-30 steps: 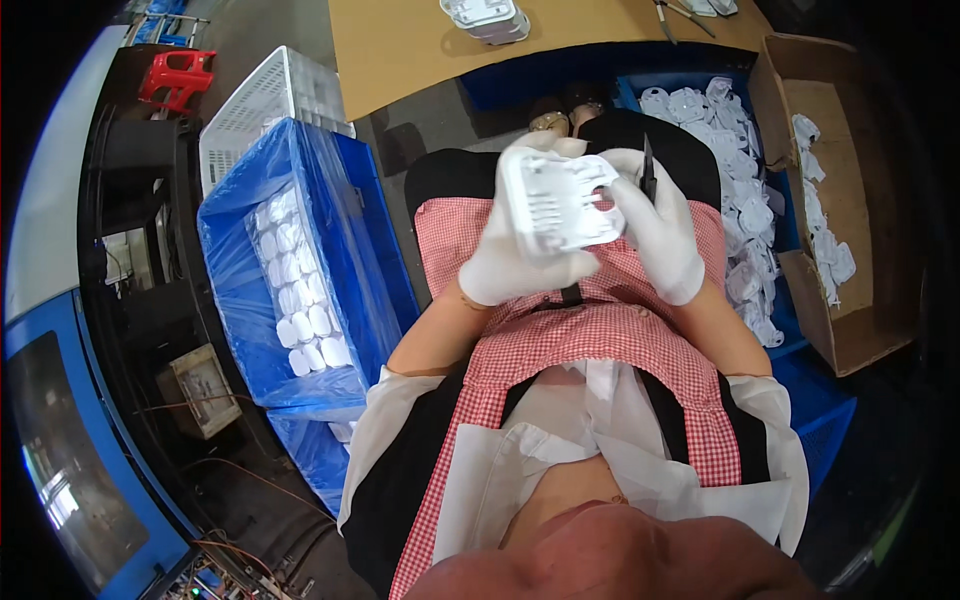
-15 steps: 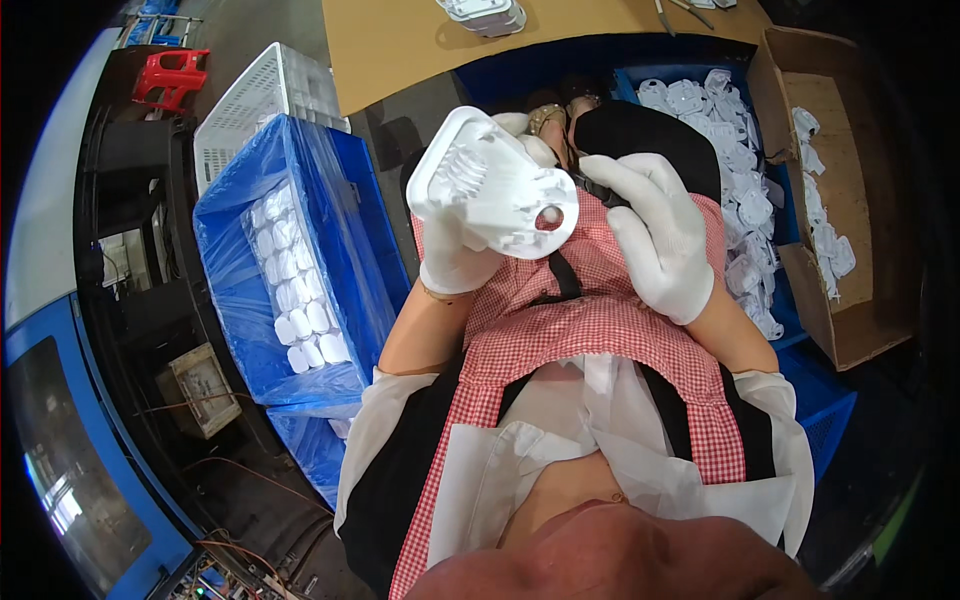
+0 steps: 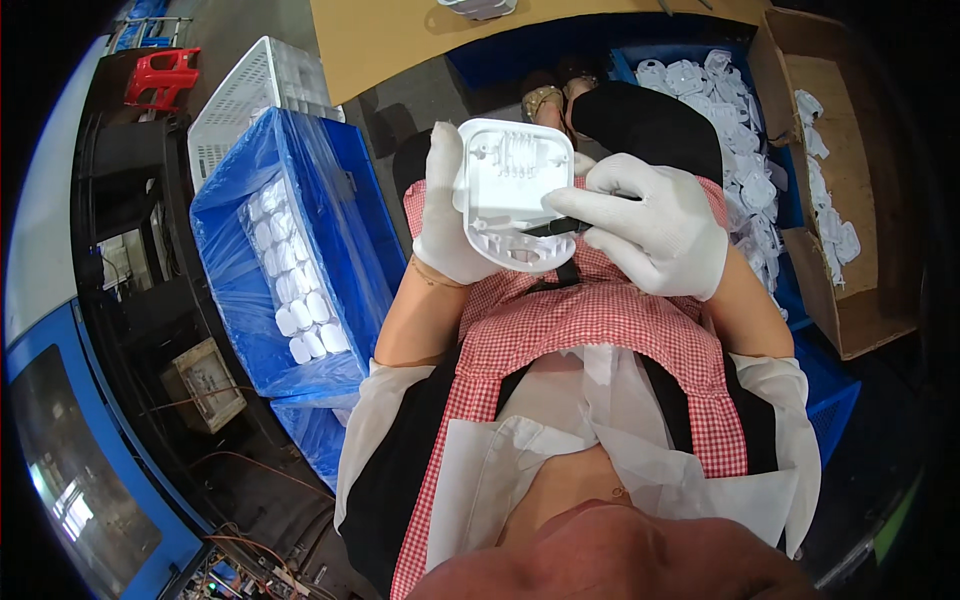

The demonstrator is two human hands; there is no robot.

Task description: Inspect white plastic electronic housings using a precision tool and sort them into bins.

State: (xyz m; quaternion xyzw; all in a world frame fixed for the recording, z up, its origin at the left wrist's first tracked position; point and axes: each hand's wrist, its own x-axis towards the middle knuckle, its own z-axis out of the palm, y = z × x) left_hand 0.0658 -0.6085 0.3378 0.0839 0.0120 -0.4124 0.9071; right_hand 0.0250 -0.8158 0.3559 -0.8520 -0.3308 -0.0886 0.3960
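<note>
Left forearm [image 3: 418,318] and right forearm [image 3: 752,308] both angled forward and inward, gloved left hand [image 3: 447,220] gripping, fingertips up, gloved right hand [image 3: 655,222] pinching, fingers [image 3: 582,206] pointing left.

The single view is worn on the head and looks steeply down past the chin and chest toward the lap. It takes in a very wide fisheye field, upright and unmirrored, with straight edges bowing toward dark corners. Nearest the lens are the face and collar [image 3: 500,465] at the lower edge; the hands [image 3: 655,225] lie a little beyond, just above mid-picture. The counter [image 3: 400,45] is farther out, cut by the top edge. A blue bin [image 3: 355,220] at left and a cardboard box [image 3: 850,180] at right flank the view.
</note>
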